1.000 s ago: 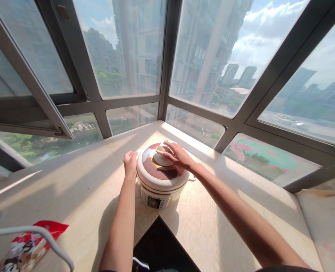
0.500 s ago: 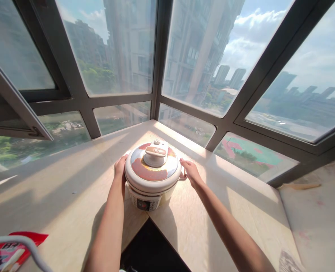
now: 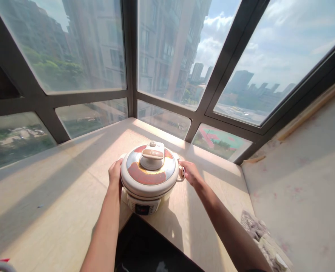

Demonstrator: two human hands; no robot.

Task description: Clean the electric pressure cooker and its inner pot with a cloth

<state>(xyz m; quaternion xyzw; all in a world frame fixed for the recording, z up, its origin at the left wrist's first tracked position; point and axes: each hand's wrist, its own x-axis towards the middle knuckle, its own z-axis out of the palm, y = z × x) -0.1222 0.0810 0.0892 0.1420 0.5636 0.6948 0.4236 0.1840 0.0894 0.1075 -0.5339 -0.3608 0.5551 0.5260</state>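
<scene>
A round cream-coloured electric cooker (image 3: 147,189) stands on the pale stone windowsill counter (image 3: 56,189), near its inner corner. Its glass lid (image 3: 150,172) has a brownish tint and a white knob handle on top. My left hand (image 3: 115,173) is wrapped on the cooker's left side handle. My right hand (image 3: 190,173) grips the small handle on the cooker's right side. Both sets of fingers curl around the handles. A small dark control panel shows on the cooker's front.
Large windows with dark frames (image 3: 130,60) wrap around the back of the counter. A rough plaster wall (image 3: 303,173) rises on the right, with crumbled debris (image 3: 258,234) at its foot. A dark gap (image 3: 144,249) opens below the counter's inner corner.
My right hand left the lid knob and came down to the cooker's right handle. The view has turned to the right, so the red packet at lower left is almost out of sight.
</scene>
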